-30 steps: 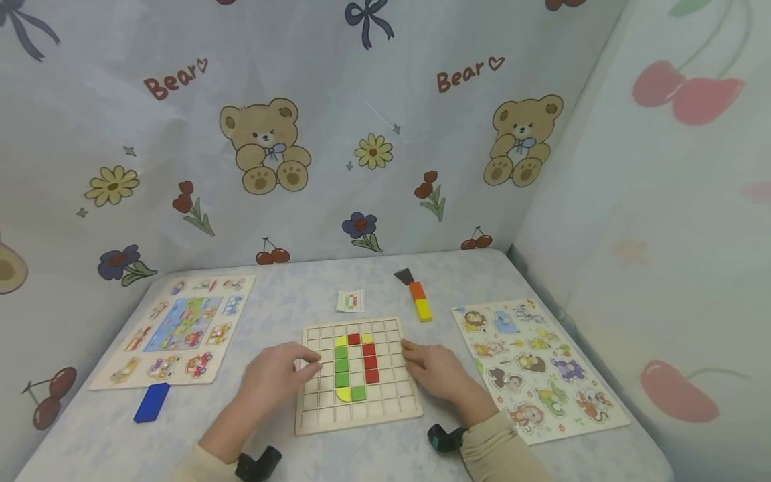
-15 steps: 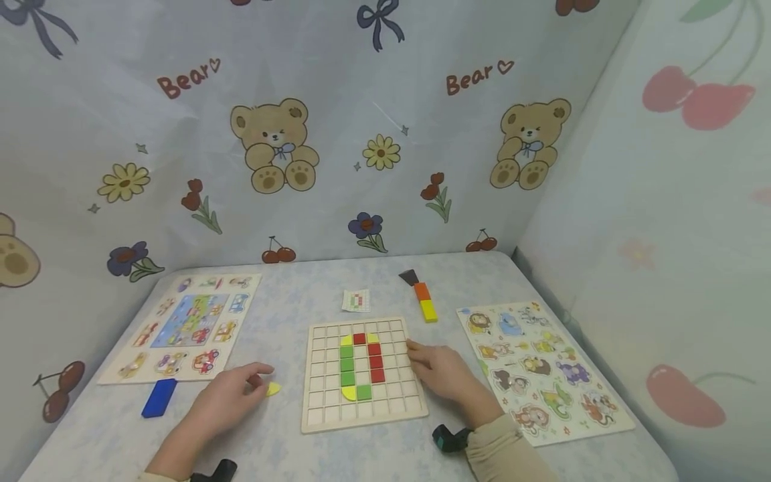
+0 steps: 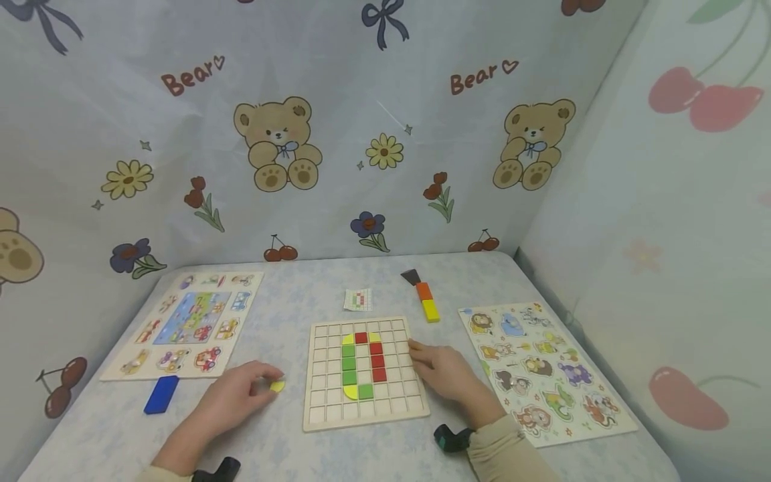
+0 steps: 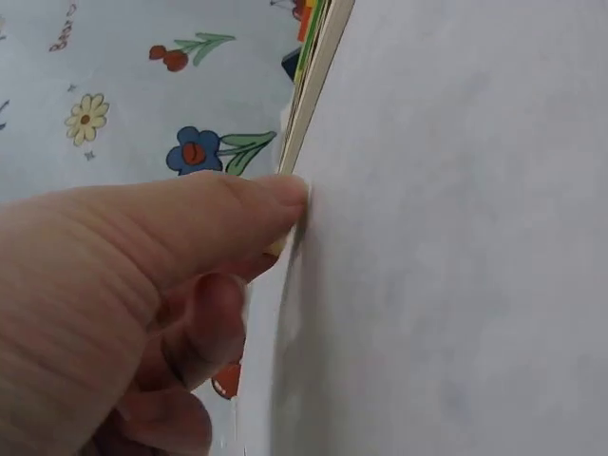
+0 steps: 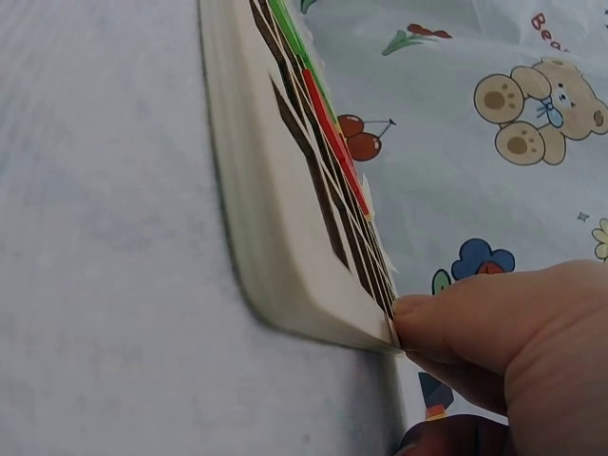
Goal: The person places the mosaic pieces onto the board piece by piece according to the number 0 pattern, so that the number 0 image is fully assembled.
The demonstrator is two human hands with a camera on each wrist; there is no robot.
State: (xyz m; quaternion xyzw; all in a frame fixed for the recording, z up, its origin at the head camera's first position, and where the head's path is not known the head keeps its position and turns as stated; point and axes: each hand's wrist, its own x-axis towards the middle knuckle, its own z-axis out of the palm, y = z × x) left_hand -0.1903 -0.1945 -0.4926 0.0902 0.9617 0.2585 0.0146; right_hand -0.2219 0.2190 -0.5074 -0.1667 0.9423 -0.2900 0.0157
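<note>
Yellow quarter-round wooden tile [image 3: 277,385] lies on the pale tabletop [image 3: 289,314] right at the fingertips of my left hand [image 3: 237,395], between that hand and the left edge of the square wooden grid board [image 3: 365,372]. My left fingers are curled over it and look to be nipping it against the thumb, though the head view is too small for me to be sure the pinch has closed; the left wrist camera shows only my thumb [image 4: 190,223] pressed along the table. The tile sits toward the board side of the hand, so the board lies to the right of it, and my left hand is plainly the nearer one. My right hand [image 3: 442,371] rests with straight, relaxed fingers against the board's right edge, a fingertip [image 5: 446,318] touching its corner. In the board, green, red and yellow tiles [image 3: 360,365] form a tall loop. Farther out, beyond the board, lie a small pattern card [image 3: 358,299] and a short row of black, orange and yellow blocks [image 3: 423,297]. A blue rectangular block [image 3: 161,393] lies left of my hand, just below a vehicle peg puzzle [image 3: 188,325]; an animal peg puzzle [image 3: 542,371] lies at far right.
</note>
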